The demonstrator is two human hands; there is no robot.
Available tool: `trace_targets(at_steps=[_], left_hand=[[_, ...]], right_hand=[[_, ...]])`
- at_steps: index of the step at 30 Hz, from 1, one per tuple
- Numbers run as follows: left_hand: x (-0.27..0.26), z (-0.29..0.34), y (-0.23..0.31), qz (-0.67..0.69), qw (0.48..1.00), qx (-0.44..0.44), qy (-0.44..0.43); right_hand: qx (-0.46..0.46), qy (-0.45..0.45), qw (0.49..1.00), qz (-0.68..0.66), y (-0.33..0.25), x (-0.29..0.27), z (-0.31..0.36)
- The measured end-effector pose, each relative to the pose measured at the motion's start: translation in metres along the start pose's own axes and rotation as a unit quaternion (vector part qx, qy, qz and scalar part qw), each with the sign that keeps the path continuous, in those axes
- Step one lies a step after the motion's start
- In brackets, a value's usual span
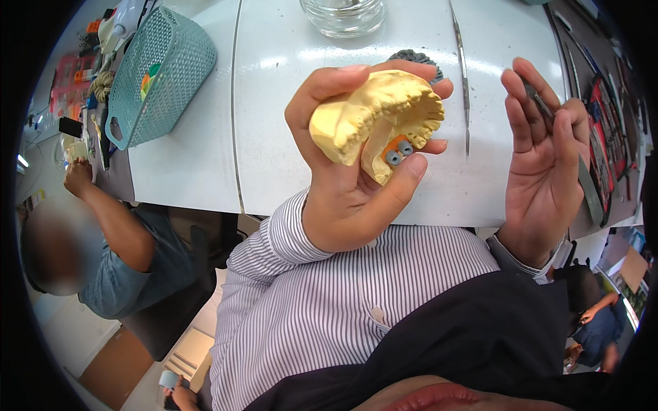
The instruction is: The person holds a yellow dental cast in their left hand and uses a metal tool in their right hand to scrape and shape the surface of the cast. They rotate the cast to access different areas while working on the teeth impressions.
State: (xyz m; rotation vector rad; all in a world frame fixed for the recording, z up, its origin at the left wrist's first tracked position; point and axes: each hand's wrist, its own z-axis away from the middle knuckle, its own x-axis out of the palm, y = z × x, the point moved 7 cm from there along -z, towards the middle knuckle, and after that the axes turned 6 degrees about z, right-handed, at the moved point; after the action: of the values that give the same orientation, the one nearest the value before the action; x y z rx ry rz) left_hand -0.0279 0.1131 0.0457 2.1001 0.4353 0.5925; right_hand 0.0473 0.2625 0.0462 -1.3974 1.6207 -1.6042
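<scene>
My left hand (356, 178) is closed around a yellow plaster dental cast (384, 103), its row of teeth turned to the right. In the lower part of the cast sits an orange insert (392, 145) carrying two small grey hollow cylinders (399, 153), with my thumb next to them. At the right, my right hand (545, 151) is raised with the palm showing, and a slim grey metal tool (541, 104) is pinched between thumb and fingers. Its tip is partly hidden, so its exact kind is unclear. Behind the cast lies a dark grey textured piece (417, 60), partly covered by my fingers.
A metal hand instrument (463, 82) lies on the white table (274, 123). A glass jar (346, 17) stands at the far edge of view, and a teal basket (168, 75) at left. Several tools rest on a red-and-dark tray (606, 130) at right. A co-worker (137, 246) sits at left.
</scene>
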Motion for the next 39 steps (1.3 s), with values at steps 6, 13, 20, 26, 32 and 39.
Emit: trace_targets(at_steps=[6, 13, 20, 26, 32, 39], left_hand=[[-0.005, 0.004, 0.0, -0.07, 0.996, 0.059, -0.02], [-0.006, 0.007, -0.002, -0.055, 0.998, 0.006, -0.038], [0.003, 0.007, -0.004, -0.052, 0.994, -0.042, -0.087], [0.001, 0.015, -0.004, -0.055, 0.991, -0.067, -0.101], [-0.003, 0.016, -0.009, -0.008, 0.981, -0.164, -0.102], [0.008, 0.014, -0.005, 0.002, 0.987, -0.124, -0.105]], right_hand=[[0.064, 0.089, 0.994, -0.003, 0.012, 0.003, 0.001], [-0.019, -0.05, 0.998, 0.033, -0.006, 0.023, -0.001], [-0.045, -0.251, 0.946, 0.2, -0.028, 0.04, 0.0], [-0.038, -0.26, 0.931, 0.254, -0.02, 0.045, -0.001], [-0.063, -0.215, 0.947, 0.232, -0.012, 0.043, 0.0], [-0.146, -0.339, 0.881, 0.294, -0.026, 0.058, 0.003]])
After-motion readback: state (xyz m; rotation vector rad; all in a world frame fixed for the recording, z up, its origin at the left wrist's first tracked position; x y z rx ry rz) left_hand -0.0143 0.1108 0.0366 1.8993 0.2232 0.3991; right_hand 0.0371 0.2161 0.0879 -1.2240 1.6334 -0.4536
